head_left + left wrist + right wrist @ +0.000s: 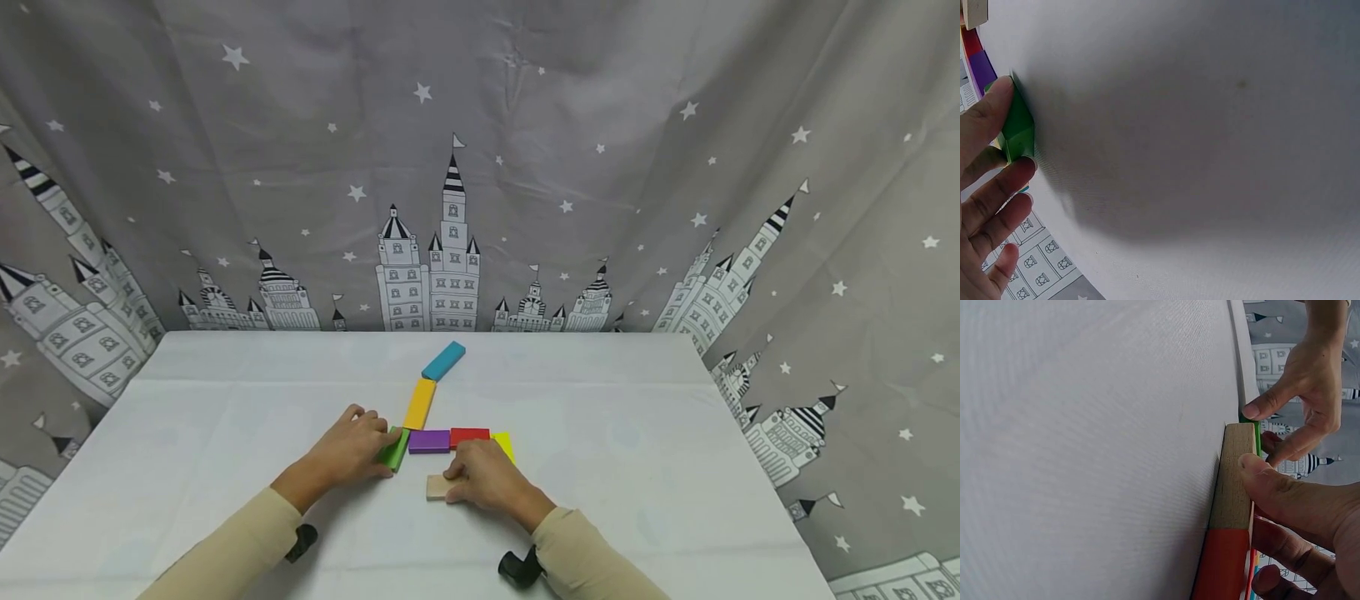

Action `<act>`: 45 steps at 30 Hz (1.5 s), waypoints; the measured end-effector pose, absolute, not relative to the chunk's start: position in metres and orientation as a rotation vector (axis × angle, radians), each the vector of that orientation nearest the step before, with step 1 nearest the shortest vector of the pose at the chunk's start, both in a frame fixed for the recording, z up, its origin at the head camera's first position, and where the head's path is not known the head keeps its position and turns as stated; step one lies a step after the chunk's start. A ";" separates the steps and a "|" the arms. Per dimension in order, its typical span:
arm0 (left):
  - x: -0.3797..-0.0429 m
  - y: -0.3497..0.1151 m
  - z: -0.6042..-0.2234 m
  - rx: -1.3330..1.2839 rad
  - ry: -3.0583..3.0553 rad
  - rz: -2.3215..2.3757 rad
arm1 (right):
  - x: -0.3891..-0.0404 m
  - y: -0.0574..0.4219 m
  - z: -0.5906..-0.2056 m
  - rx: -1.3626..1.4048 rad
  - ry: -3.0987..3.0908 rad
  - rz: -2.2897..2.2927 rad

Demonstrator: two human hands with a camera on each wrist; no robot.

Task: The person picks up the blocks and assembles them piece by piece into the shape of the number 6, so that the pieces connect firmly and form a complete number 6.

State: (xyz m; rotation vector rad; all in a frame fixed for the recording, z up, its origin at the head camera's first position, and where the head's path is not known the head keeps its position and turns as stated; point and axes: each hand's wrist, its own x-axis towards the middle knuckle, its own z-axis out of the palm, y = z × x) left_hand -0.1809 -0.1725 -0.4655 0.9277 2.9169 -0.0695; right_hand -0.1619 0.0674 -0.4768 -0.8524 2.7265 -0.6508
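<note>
My left hand (351,446) pinches a green block (394,450) at the left end of a row of flat coloured blocks. In the left wrist view, the thumb lies on one part of the green block (1019,122) and a fingertip touches its other end. Nearer to me, my right hand (491,477) grips a plain wooden block (437,487). An orange block (1224,562) lies end to end with that wooden block (1233,478) in the right wrist view; in the head view the hand hides it.
A purple block (429,442), a red block (470,434) and a partly covered yellow block (504,445) run rightward from the green one. An amber block (420,404) and a blue block (444,361) reach toward the back of the white table (637,433). A grey castle-print curtain (525,192) hangs behind.
</note>
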 end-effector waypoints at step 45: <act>-0.225 -0.163 -0.455 0.957 2.728 0.079 | -0.163 0.067 -0.477 -0.858 2.715 -0.645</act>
